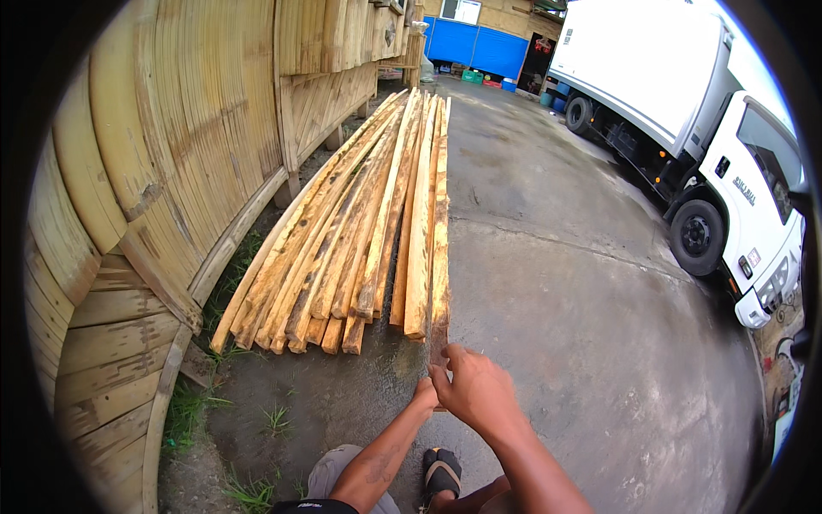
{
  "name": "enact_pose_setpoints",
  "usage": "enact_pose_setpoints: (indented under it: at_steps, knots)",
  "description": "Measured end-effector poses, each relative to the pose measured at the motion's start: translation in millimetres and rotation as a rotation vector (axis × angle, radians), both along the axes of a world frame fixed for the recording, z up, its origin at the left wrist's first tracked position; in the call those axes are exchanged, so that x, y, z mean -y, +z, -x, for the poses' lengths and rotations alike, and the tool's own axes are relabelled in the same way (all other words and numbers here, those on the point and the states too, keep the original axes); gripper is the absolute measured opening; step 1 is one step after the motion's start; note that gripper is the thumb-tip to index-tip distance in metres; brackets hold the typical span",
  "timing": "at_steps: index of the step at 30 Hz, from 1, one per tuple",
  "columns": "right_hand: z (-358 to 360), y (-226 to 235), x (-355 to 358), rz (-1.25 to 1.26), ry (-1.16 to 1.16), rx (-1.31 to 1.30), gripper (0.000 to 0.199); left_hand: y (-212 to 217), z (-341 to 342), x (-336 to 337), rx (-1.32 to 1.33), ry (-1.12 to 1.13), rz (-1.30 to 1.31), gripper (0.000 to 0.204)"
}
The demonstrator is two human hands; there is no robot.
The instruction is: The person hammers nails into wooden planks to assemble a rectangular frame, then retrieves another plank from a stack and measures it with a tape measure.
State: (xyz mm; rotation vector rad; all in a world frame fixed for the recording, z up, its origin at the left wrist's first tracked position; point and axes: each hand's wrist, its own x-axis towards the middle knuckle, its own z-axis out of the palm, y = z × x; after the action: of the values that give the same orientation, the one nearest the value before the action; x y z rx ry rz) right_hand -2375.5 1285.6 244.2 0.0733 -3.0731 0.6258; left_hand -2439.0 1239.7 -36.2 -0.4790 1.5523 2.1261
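Note:
A long, narrow wooden plank (440,248) lies at the right edge of a pile of rough planks (351,231) on wet concrete. Both my hands meet at its near end. My right hand (476,390) covers the plank's end from above, fingers bent around it. My left hand (425,396) is mostly hidden behind the right one and touches the same end from the left side. My forearms come in from the lower edge. Below them my sandalled foot (442,474) stands on the ground.
A wall of wooden panels (171,171) runs along the left, with grass tufts (193,411) at its base. A white truck (685,111) is parked at the right. Blue sheeting (475,43) and crates stand at the far end of the concrete yard (565,291).

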Motion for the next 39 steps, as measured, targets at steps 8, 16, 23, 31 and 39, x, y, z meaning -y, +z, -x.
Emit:
enact_pose_setpoints:
  at_steps: [8, 16, 23, 31, 39]
  knots:
    - [21.1, -11.4, 25.4, 0.018, 0.017, 0.061, 0.03, 113.3, -12.2, 123.8, 0.087, -0.12, -0.08, 0.014]
    - [30.4, -44.1, 44.0, -0.038, 0.146, 0.149, 0.038, 79.2, -12.3, 116.6, -0.27, -0.227, 0.655, 0.027]
    - [36.8, -59.4, 42.7, -0.045, 0.191, 0.229, 0.038, 56.2, -19.6, 88.4, -0.384, -0.209, 0.565, 0.058]
    - [40.1, -73.2, 11.7, 0.025, 0.185, 0.24, 0.042, 48.1, -18.9, 74.8, -0.124, -0.253, 0.496, 0.069]
    - [31.9, -74.6, 3.4, 0.096, 0.229, 0.391, 0.04, 48.3, -25.5, 78.7, -0.078, -0.167, 0.074, 0.031]
